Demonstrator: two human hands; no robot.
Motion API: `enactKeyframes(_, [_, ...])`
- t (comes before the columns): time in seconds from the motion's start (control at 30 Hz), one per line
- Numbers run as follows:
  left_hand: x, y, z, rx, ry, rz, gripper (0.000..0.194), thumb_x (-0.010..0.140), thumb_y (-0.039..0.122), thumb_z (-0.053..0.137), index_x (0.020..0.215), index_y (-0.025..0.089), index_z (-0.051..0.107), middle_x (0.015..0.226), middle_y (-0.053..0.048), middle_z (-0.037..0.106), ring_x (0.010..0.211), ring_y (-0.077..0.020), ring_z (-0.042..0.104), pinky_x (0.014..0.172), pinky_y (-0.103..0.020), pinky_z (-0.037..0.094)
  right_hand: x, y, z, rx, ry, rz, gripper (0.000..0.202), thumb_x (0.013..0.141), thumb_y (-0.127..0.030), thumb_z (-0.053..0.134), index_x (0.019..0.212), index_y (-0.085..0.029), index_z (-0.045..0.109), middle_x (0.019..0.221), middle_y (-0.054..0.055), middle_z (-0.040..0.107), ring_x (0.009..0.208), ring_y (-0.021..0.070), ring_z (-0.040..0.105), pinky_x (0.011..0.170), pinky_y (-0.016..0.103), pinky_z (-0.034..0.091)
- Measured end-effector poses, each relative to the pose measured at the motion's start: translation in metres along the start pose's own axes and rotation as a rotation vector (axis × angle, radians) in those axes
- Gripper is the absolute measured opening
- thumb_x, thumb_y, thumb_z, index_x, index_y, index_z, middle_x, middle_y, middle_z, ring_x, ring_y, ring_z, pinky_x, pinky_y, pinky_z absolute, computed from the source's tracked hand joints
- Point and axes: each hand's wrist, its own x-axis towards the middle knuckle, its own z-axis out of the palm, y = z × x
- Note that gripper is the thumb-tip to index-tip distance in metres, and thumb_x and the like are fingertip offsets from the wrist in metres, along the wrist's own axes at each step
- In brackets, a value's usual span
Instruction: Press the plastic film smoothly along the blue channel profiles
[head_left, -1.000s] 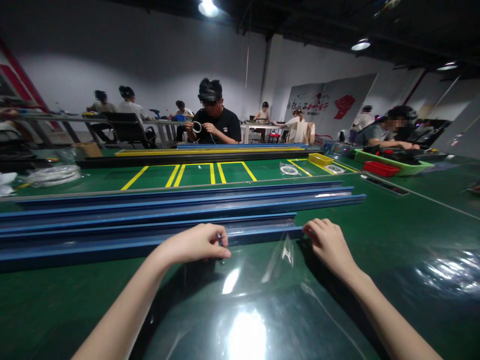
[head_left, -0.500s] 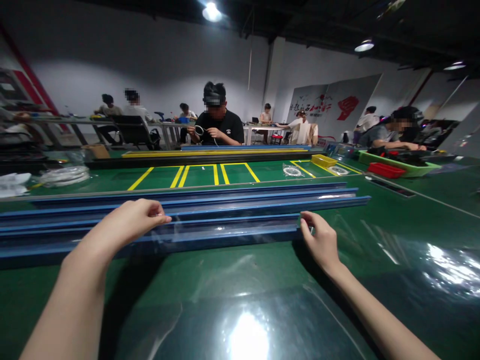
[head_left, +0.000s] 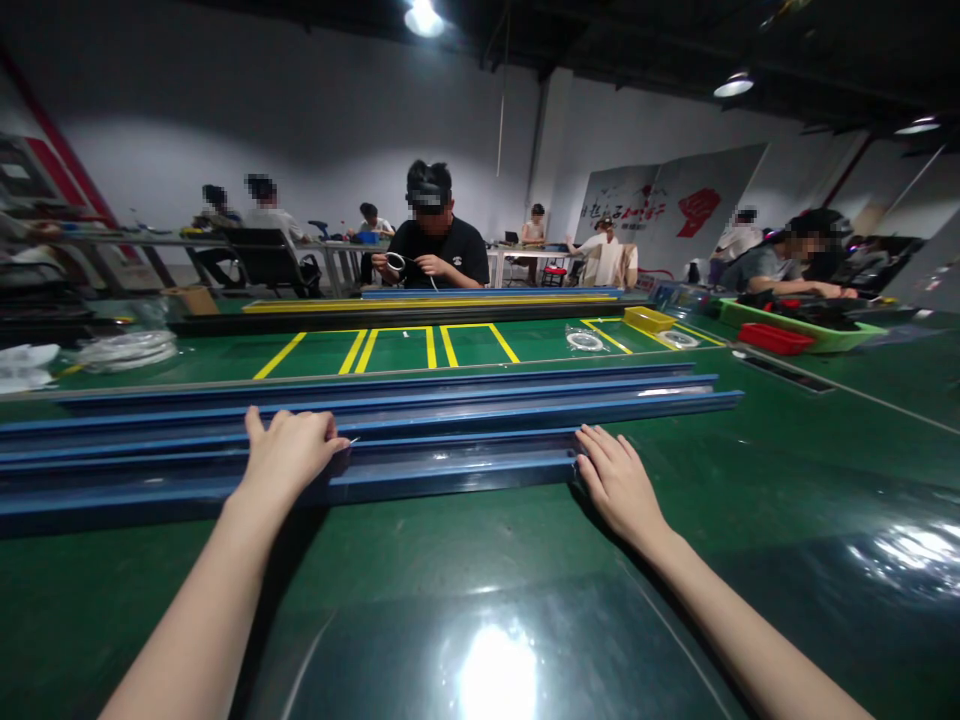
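Observation:
Several long blue channel-shaped rails lie side by side across the green table. My left hand point(head_left: 289, 455) is over the nearest blue rail point(head_left: 457, 478), its thumb and forefinger pinched together. A tiny pale sliver shows at those fingertips, too small to name. My right hand point(head_left: 619, 480) rests at the right end of the same rail, fingers stretched out and lying against the end. Behind it, a longer blue rail point(head_left: 675, 402) reaches further right.
A glossy clear sheet point(head_left: 405, 640) covers the table's near part. Beyond the rails are a yellow tray point(head_left: 648, 319), a red tray point(head_left: 774, 339), a green bin point(head_left: 840, 340) and coiled white tubing point(head_left: 131, 350). A co-worker point(head_left: 457, 235) sits opposite, holding a white coil.
My left hand has shifted slightly right and turned. My right hand has moved a little left, its curled fingers now laid out against the rail's end. That rail's end sits slightly further left.

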Motion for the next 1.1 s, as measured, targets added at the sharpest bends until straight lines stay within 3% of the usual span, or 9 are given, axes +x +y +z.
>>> enactKeyframes(0.1, [0.0,0.001,0.008,0.055,0.086,-0.025,0.026,0.073,0.038,0.043,0.076,0.017,0.058,0.083,-0.009,0.059,0.087,-0.0345,0.049,0.084,-0.058,0.019,0.0,-0.004,-0.002,-0.076,-0.033,-0.003,0.042,0.086,-0.034,0.026,0.121,-0.016,0.043,0.125,0.006,0.046,0.118,0.0209,0.035,0.098,0.043,0.021])
enactKeyframes(0.2, [0.001,0.015,0.01,0.093,0.165,-0.025,0.026,0.075,0.03,0.041,0.091,0.017,0.057,0.096,-0.013,0.055,0.094,-0.0337,0.046,0.084,-0.052,0.026,0.002,-0.008,-0.002,-0.1,-0.051,0.012,0.044,0.086,-0.034,0.025,0.123,-0.014,0.041,0.126,0.007,0.043,0.119,0.0217,0.033,0.097,0.043,0.023])
enactKeyframes(0.3, [0.0,0.048,0.011,-0.045,0.154,0.086,0.03,0.08,0.027,0.032,0.095,0.016,0.057,0.097,-0.011,0.055,0.092,-0.027,0.048,0.078,-0.039,0.037,0.002,-0.015,-0.001,-0.093,-0.067,0.015,0.045,0.087,-0.034,0.024,0.124,-0.013,0.04,0.128,0.008,0.041,0.12,0.0219,0.031,0.096,0.042,0.024])
enactKeyframes(0.4, [-0.006,0.088,0.012,-0.205,0.151,0.246,0.033,0.083,0.032,0.03,0.102,0.018,0.054,0.103,-0.007,0.055,0.096,-0.0214,0.047,0.08,-0.032,0.038,0.001,-0.02,-0.002,-0.053,-0.073,-0.041,0.047,0.086,-0.037,0.025,0.127,-0.015,0.035,0.131,0.008,0.037,0.121,0.0215,0.029,0.097,0.042,0.023])
enactKeyframes(0.57, [-0.023,0.127,0.024,-0.277,0.102,0.471,0.041,0.086,0.041,0.026,0.12,0.024,0.041,0.121,-0.005,0.047,0.111,-0.0191,0.039,0.089,-0.033,0.033,-0.003,-0.021,-0.007,0.063,-0.054,-0.122,0.05,0.086,-0.037,0.026,0.131,-0.015,0.024,0.131,0.008,0.037,0.124,0.0193,0.023,0.101,0.043,0.016])
enactKeyframes(0.8, [-0.03,0.128,0.034,-0.181,0.069,0.487,0.048,0.083,0.049,0.029,0.125,0.027,0.035,0.132,-0.004,0.035,0.121,-0.0233,0.029,0.095,-0.039,0.027,-0.005,-0.011,-0.009,0.05,0.07,0.034,0.04,0.085,-0.033,0.027,0.119,-0.016,0.042,0.121,0.009,0.048,0.119,0.0212,0.033,0.099,0.046,0.018])
enactKeyframes(0.97, [-0.029,0.123,0.016,-0.138,-0.08,0.415,0.05,0.083,0.051,0.028,0.125,0.024,0.036,0.132,-0.006,0.034,0.121,-0.0251,0.028,0.094,-0.042,0.027,-0.006,-0.006,-0.005,0.009,0.073,0.171,0.038,0.086,-0.033,0.026,0.111,-0.015,0.048,0.117,0.009,0.051,0.113,0.0215,0.04,0.095,0.045,0.023])
enactKeyframes(1.1, [-0.026,0.115,0.002,-0.139,-0.193,0.356,0.047,0.083,0.05,0.028,0.122,0.025,0.038,0.131,-0.005,0.036,0.12,-0.0234,0.029,0.091,-0.04,0.03,-0.007,-0.01,-0.004,-0.005,0.042,0.161,0.04,0.085,-0.035,0.028,0.111,-0.014,0.049,0.118,0.01,0.051,0.113,0.0218,0.039,0.094,0.043,0.026])
